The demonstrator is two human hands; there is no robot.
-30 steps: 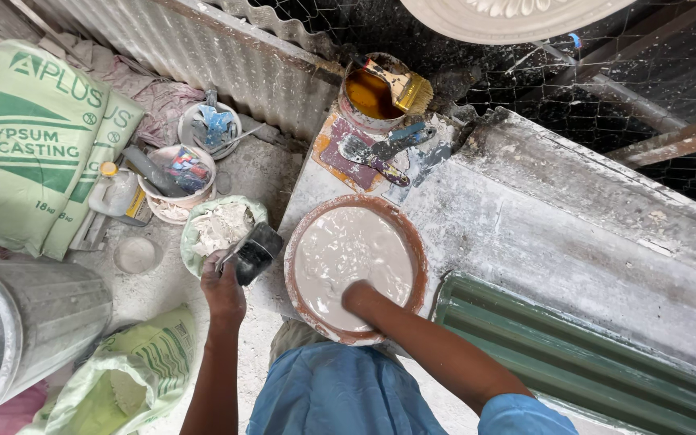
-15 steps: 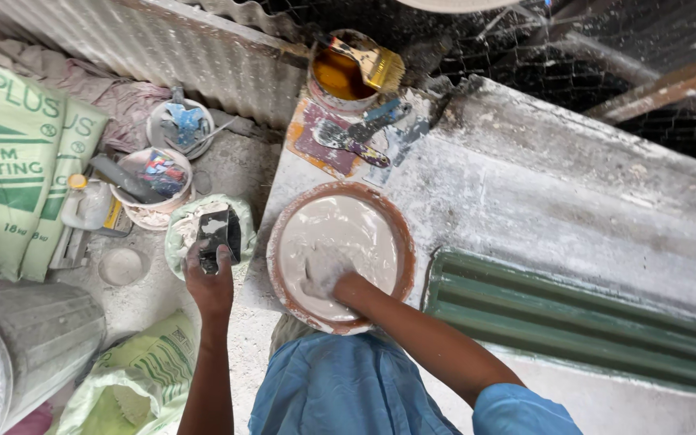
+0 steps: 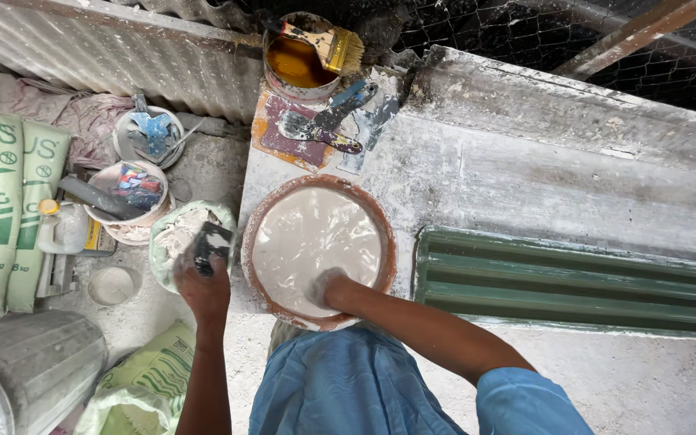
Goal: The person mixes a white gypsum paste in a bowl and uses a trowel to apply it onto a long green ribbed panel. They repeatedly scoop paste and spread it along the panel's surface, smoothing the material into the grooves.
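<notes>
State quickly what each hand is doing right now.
Left hand: closed on a dark scraper.
Right hand: pressed into white plaster in the round mould; fingers unclear.

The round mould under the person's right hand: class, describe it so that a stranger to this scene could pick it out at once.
Start at the long white-dusted slab that runs across the picture, and go to its near left end. There lies a wide round mould with a rust-brown rim, filled with smooth white plaster, the right hand pressed into it. The bowl beside it is smaller, pale green and holds lumpy plaster.
</notes>
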